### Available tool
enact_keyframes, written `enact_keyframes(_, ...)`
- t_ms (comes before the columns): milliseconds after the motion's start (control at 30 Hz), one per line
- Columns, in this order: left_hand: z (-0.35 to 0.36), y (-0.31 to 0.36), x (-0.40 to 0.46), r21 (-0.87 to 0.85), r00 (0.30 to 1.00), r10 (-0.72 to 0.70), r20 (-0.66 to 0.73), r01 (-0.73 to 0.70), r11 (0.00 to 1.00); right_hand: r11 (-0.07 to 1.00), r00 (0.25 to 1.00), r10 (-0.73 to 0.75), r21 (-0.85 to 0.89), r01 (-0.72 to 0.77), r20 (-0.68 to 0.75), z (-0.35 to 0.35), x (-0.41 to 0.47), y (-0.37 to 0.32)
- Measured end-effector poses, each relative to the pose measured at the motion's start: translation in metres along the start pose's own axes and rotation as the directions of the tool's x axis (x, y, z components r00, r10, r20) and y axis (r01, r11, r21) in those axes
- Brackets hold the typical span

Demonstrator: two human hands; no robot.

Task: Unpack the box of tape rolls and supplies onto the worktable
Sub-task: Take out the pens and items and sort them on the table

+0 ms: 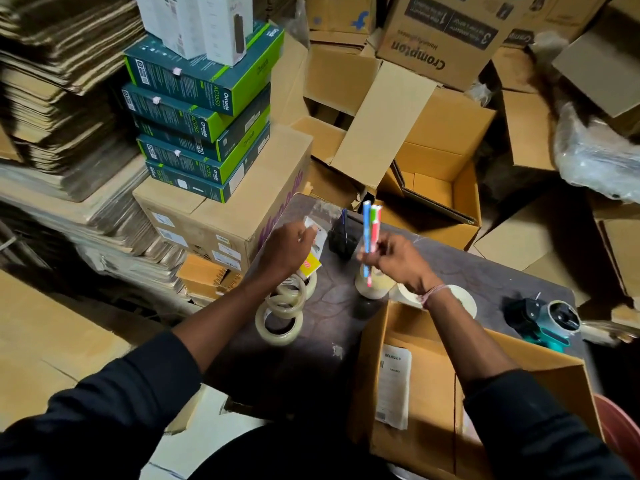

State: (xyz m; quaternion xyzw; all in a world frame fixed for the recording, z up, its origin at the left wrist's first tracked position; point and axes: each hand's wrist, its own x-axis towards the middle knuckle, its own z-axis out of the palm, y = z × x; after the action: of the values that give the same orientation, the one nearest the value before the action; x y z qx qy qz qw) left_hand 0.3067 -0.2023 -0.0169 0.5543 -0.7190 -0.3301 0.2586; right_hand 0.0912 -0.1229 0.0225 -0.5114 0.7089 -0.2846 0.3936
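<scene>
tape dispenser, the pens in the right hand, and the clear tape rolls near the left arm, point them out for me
tape dispenser (543, 318): head view, on its dark body beside the roll.
pens (371, 226): head view, on the coloured barrels above the right hand (398, 261).
clear tape rolls (280, 336): head view, on the nearest roll's rim.

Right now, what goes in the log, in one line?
right hand: holds pens | left hand: holds packet | tape rolls: on worktable | box: open
</scene>
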Motion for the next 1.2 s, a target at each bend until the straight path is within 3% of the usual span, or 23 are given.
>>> enact_keyframes(100,-0.002,-0.021,-0.006,0.013,0.996,-0.035,0.080,0.034,0.999,0.970,0.989,0.113,0.225,-0.088,-0.100,-0.014,0.027,-0.005)
enact_keyframes(200,-0.001,-0.037,-0.014,0.002,0.994,-0.024,0.106,0.024,1.000,0.952,0.964,0.174,0.283,-0.114,-0.199,-0.014,0.068,-0.001)
enact_keyframes(300,0.002,-0.051,-0.018,-0.015,0.990,-0.031,0.137,0.033,0.999,0.946,0.922,0.275,0.249,-0.208,-0.274,0.002,0.112,0.016)
enact_keyframes(433,0.006,-0.059,-0.024,-0.036,0.985,-0.023,0.174,0.029,0.999,0.953,0.897,0.301,0.080,-0.291,-0.325,0.025,0.151,0.034)
enact_keyframes(667,0.001,-0.060,-0.025,-0.066,0.983,-0.021,0.183,0.033,0.997,0.964,0.889,0.261,0.057,-0.259,-0.375,0.037,0.168,0.021)
enact_keyframes(933,-0.003,-0.061,-0.022,-0.050,0.981,-0.065,0.183,0.075,0.996,0.865,0.854,0.478,0.280,-0.417,-0.203,0.042,0.175,0.031)
enact_keyframes(1200,-0.002,-0.057,-0.020,-0.068,0.984,-0.040,0.174,0.053,0.996,0.808,0.854,0.494,0.449,-0.382,-0.162,0.038,0.171,0.036)
